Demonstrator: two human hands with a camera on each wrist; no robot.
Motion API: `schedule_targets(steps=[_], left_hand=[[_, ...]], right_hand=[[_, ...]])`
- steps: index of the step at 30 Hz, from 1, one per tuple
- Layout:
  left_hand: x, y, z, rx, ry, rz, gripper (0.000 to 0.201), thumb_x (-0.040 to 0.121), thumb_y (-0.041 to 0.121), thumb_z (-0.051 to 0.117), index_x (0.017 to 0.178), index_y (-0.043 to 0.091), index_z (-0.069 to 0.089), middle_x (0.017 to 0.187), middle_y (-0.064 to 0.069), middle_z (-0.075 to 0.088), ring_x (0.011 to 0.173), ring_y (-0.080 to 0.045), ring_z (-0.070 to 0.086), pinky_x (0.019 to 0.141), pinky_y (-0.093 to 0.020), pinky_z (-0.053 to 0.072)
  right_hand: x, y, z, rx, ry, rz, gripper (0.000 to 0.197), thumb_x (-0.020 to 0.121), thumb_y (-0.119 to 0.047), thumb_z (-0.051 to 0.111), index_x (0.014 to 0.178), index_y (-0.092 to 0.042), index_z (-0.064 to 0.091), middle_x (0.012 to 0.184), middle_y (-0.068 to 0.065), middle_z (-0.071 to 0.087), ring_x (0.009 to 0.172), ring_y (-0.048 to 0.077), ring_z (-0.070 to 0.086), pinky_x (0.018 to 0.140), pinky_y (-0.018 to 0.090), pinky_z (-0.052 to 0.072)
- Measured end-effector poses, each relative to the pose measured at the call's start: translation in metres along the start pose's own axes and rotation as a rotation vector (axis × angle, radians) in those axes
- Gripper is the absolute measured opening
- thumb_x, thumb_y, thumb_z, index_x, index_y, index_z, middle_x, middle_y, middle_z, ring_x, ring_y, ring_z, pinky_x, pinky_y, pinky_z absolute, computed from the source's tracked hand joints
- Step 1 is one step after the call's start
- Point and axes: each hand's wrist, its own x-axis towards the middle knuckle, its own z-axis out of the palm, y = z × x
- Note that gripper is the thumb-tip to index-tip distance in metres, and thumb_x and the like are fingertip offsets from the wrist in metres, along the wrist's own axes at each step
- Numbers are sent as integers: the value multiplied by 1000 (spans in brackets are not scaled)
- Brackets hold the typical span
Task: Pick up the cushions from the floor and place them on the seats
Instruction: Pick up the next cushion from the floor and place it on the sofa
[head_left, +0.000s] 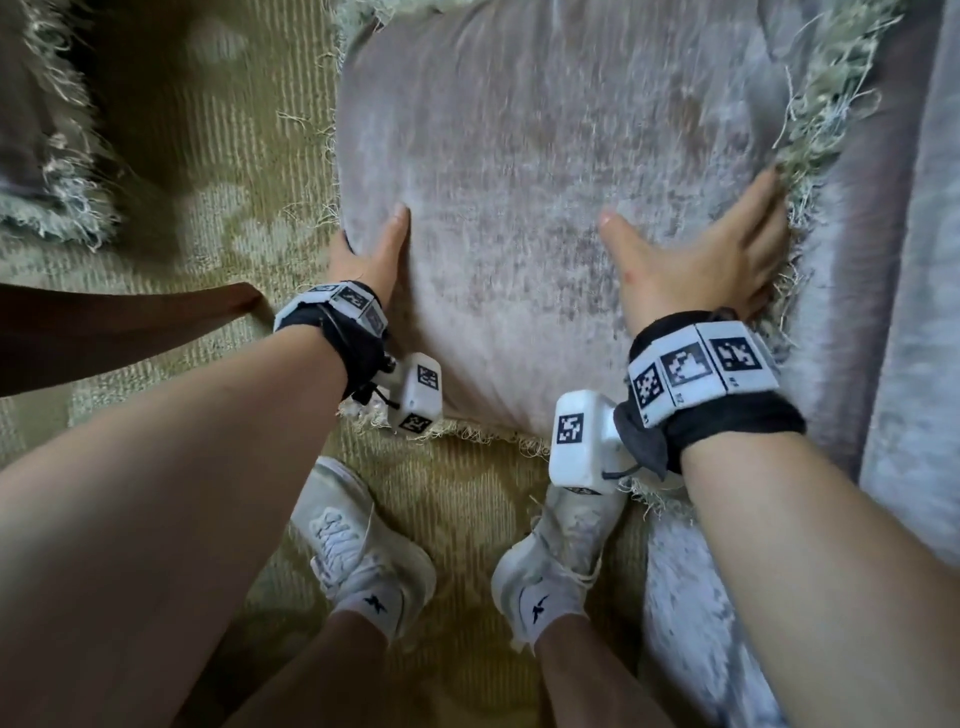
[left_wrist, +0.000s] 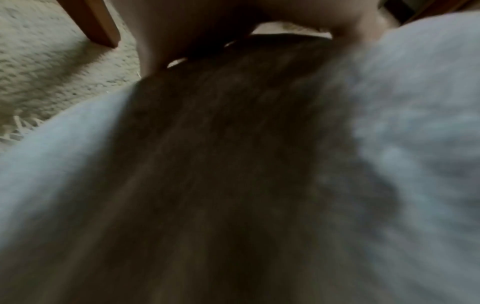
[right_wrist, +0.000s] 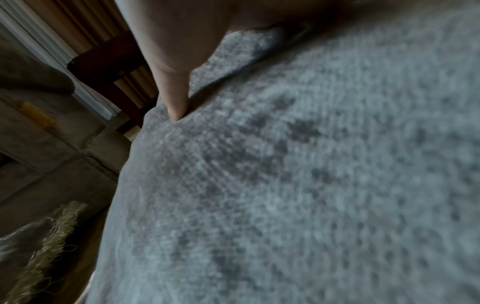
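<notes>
The cushion (head_left: 545, 156) lies on the rug (head_left: 208, 156), likely soft, light and floppy, so take opposite edges: the left grip (head_left: 369, 254) clamps its left edge, while the right grip (head_left: 717, 265) spreads over the fringed right edge, and I cannot tell whether it is closed.

Open rug (head_left: 218, 171) left of the cushion (head_left: 519, 182); grey upholstery (head_left: 909, 260) (against its fringe) crowds the right

Grey velvet cushion (head_left: 545, 156), frayed fringe edges, face up; second fringed cushion (head_left: 31, 135) far left
</notes>
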Motion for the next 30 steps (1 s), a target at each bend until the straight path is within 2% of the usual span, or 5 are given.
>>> schedule_targets(steps=[3,12,17,20,30], left_hand=[[15,-2,6,-38,-9,-39,90,84,70,53,149,13,31,146,-6,45,129,-26,49,97,-33,37],[30,0,5,20,-31,-71,99,76,81,50,145,12,34,134,-5,49,120,-26,50,92,-35,35],[22,0,-5,-78,-175,-179,127,26,101,55,123,20,63,110,-4,71,96,-31,69,95,-49,50],[12,-7,-17,-171,-240,-206,115,20,93,68,112,24,69,97,-5,76,86,-33,73,87,-49,55],[-34,0,-107,-251,-138,-274,117,19,94,69,116,29,71,112,-2,73,96,-32,71,91,-50,50]], right_hand=[[2,2,5,20,27,1,122,62,-67,72,153,-19,7,159,10,10,145,30,18,114,51,18],[20,6,4,43,-48,100,129,60,-75,66,152,-13,1,156,9,27,143,30,21,114,49,18],[15,1,-8,102,-57,120,117,59,-73,68,146,-7,27,147,8,42,136,29,35,112,46,28],[3,-3,-18,142,-68,121,107,58,-71,70,138,-6,40,139,8,51,128,29,47,107,44,37],[-69,-40,-81,220,-105,77,86,67,-65,70,131,-14,44,133,4,51,130,25,36,103,40,34]])
